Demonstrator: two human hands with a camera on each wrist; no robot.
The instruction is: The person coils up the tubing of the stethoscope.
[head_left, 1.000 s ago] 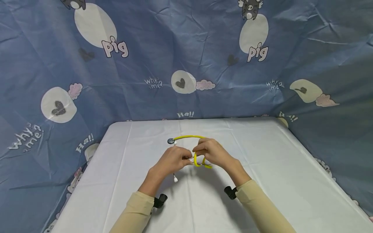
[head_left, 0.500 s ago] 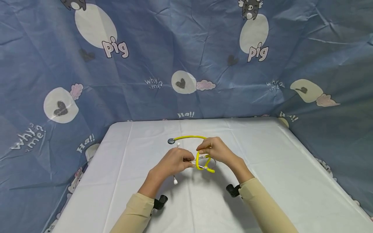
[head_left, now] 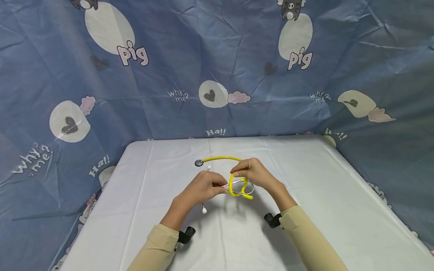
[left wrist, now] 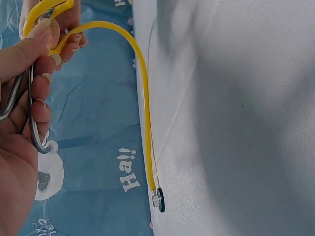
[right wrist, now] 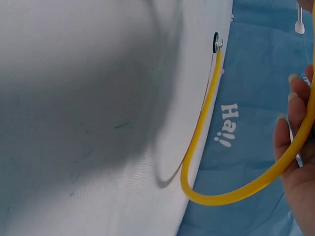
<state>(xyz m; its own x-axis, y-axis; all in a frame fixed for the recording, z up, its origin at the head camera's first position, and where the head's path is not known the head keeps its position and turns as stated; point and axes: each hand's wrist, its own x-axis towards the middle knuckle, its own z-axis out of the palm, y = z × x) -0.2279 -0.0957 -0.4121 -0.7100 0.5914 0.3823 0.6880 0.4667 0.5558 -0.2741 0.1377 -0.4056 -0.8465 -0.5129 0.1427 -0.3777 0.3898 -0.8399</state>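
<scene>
I'd call this wrapping (my guess): left hand (head_left: 205, 186) pinches the stethoscope (head_left: 231, 186), partly off the table (head_left: 305, 180), by its metal tubes (left wrist: 31, 105), right hand (head_left: 255, 174) by its yellow tubing (right wrist: 216, 199), and next wants steady tension.

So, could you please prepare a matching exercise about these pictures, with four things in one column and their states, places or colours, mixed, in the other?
Column one:
1. Left hand
2. Right hand
3. Round chest piece
4. Ear tips

Column two:
A. Pinches the yellow tubing
B. White
C. Grips the metal tubes
D. Lies on the table

Right pairs: 1-C, 2-A, 3-D, 4-B
</scene>
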